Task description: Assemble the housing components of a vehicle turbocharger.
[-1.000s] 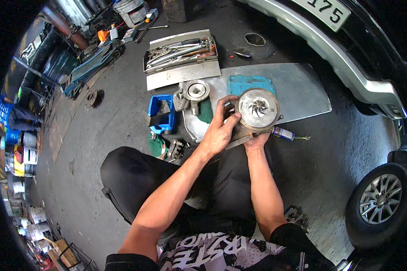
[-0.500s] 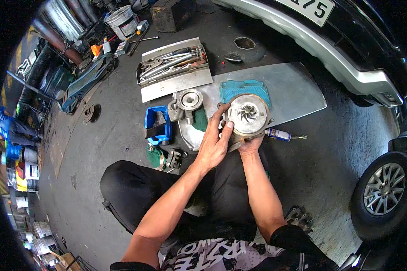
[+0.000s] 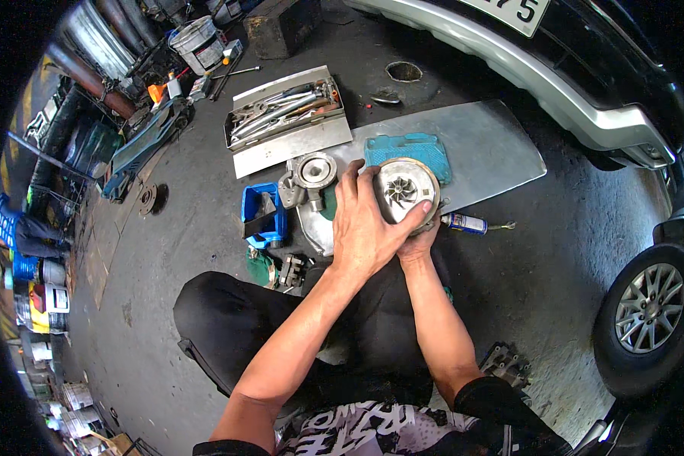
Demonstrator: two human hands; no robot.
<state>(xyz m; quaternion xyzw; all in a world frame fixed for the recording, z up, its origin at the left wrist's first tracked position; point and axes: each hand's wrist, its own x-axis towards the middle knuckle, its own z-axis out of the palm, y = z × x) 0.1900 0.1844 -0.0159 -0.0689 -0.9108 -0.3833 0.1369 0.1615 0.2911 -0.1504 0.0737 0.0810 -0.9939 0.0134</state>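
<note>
Over the metal sheet's near edge, both my hands hold a turbocharger core (image 3: 426, 179), a round silvery unit. Its bladed wheel (image 3: 400, 191) faces up. My left hand (image 3: 363, 224) grips the left rim with its fingers, its thumb lying across the lower right of the face. From beneath, my right hand (image 3: 416, 245) supports the core; most of its fingers are hidden. Left of my hands sits a cast metal housing (image 3: 315, 170) with a round opening. A blue plastic bin (image 3: 282, 221) with dark pieces inside stands beside it.
An open toolbox (image 3: 292, 144) full of wrenches lies ahead left. A teal case (image 3: 406, 149) rests on the metal sheet (image 3: 501, 156). A spray can (image 3: 464, 223) lies right of my hands. A car bumper (image 3: 543, 80) and wheel (image 3: 650, 308) border the right. Another person (image 3: 34, 232) stands far left.
My left hand has shifted up and right over the core, its thumb now across the face. The core has moved slightly left and tilted.
</note>
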